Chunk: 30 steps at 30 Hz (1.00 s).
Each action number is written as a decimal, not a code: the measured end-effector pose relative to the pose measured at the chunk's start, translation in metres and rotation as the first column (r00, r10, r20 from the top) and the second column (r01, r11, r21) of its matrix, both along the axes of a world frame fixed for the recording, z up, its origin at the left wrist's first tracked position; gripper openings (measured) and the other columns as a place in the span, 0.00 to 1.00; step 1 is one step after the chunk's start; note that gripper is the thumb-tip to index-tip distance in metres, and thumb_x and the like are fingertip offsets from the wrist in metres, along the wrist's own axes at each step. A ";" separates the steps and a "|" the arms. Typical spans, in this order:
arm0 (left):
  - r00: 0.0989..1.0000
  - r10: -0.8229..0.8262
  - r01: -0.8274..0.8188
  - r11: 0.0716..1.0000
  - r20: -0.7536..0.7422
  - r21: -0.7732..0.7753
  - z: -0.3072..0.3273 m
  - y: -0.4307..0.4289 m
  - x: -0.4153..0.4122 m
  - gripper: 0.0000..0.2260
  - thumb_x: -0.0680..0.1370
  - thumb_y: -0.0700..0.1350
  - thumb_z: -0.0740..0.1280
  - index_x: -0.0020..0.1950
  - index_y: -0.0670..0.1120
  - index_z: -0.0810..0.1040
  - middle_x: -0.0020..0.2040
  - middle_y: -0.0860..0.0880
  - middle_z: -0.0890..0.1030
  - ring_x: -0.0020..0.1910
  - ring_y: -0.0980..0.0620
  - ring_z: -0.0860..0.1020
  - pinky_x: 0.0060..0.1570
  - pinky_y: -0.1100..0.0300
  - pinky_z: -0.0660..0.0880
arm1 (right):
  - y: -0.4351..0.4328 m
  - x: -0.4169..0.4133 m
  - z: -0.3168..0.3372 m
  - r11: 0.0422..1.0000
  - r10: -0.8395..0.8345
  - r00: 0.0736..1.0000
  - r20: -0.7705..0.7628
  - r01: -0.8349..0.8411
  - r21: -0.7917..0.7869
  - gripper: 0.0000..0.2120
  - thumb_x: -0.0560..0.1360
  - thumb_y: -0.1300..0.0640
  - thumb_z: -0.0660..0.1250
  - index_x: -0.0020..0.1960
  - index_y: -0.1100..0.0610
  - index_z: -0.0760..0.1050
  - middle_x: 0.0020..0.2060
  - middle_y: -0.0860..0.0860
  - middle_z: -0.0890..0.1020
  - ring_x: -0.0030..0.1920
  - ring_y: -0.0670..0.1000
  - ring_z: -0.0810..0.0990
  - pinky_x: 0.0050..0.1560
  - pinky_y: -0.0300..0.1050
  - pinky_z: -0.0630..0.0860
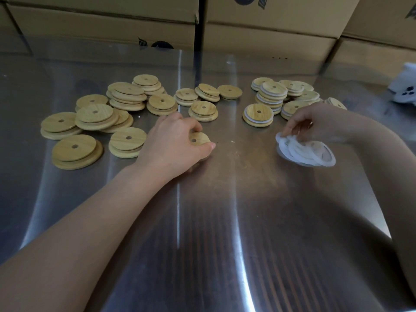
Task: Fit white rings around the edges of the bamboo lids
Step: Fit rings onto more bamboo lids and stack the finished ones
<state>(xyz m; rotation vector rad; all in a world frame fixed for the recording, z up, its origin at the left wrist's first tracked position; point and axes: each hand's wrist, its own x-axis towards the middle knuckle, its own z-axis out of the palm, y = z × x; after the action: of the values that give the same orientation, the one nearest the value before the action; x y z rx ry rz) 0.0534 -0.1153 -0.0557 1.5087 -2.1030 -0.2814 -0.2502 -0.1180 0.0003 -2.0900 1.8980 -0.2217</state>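
head view: left grip [180,143] held a bamboo lid [201,138]; right grip [308,124] pinched white rings [304,152] mid-counter; likely next, stretching one round its rim.

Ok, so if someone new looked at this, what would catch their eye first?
Probably the scatter of bare bamboo lids across the left of the steel table, set against the ringed lids clustered at the far right. Next, the left hand gripping a single lid at centre, while the right hand pinches at a pile of white rings.
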 end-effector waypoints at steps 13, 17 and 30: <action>1.000 0.011 -0.010 1.000 -0.027 0.025 0.000 0.001 -0.001 0.21 0.71 0.61 0.69 0.59 0.52 0.79 0.50 0.51 0.71 0.59 0.47 0.71 0.54 0.53 0.70 | -0.002 -0.003 -0.004 0.993 0.009 0.999 0.046 -0.004 -0.117 0.11 0.67 0.60 0.72 0.39 0.44 0.78 0.36 0.38 0.80 0.38 0.43 0.78 0.43 0.41 0.75; 0.998 0.033 -0.031 0.999 -0.044 0.041 0.001 0.001 -0.001 0.22 0.70 0.61 0.71 0.59 0.50 0.78 0.53 0.50 0.76 0.60 0.46 0.72 0.56 0.52 0.72 | -0.001 -0.004 -0.001 0.990 -0.020 0.993 0.115 0.035 -0.137 0.10 0.67 0.63 0.71 0.37 0.48 0.78 0.36 0.36 0.79 0.37 0.37 0.76 0.41 0.38 0.71; 0.941 -0.017 0.062 0.990 -0.338 0.124 0.008 0.011 -0.007 0.26 0.65 0.50 0.80 0.59 0.60 0.74 0.57 0.54 0.68 0.48 0.65 0.69 0.43 0.81 0.63 | -0.002 -0.008 0.001 0.964 0.070 0.869 0.490 0.067 -0.257 0.12 0.72 0.65 0.73 0.37 0.49 0.79 0.35 0.45 0.82 0.37 0.44 0.79 0.42 0.33 0.75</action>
<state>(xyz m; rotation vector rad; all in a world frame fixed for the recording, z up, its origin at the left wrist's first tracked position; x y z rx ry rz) 0.0459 -0.1048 -0.0477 1.3786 -1.8717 -0.6591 -0.2581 -0.1203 0.0010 -1.9350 1.6150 -0.9657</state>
